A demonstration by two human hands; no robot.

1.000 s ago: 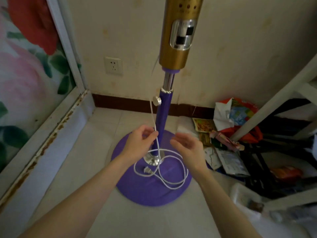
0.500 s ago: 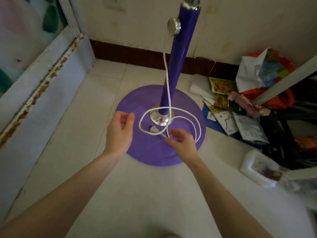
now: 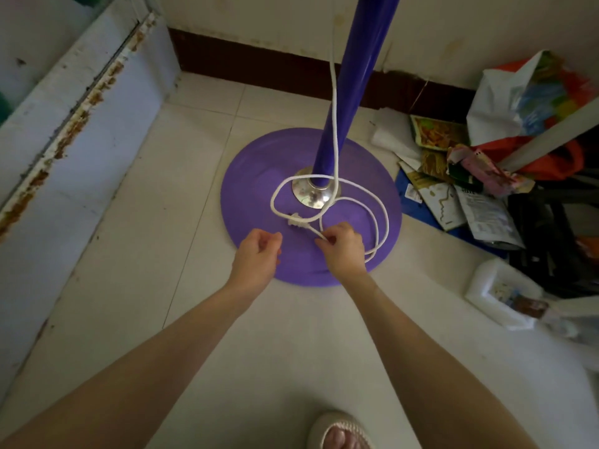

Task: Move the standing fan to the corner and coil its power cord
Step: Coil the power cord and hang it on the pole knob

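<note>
The standing fan's purple round base rests on the tiled floor near the room's corner, with its purple pole rising out of the top of the frame. The white power cord hangs down the pole and lies in loose loops on the base around the chrome collar. Its white plug lies on the base. My right hand pinches the cord just behind the plug. My left hand hovers over the base's front edge, fingers curled in, holding nothing.
A white rusted frame runs along the left. A dark baseboard lines the back wall. Packets, papers and a colourful bag are piled to the right, with a white plastic tub. My slippered foot is at the bottom.
My view has dropped from the fan's gold head to its base. My left hand let go of the hanging cord and curled shut. My right hand reached down and pinched the cord by the plug.
</note>
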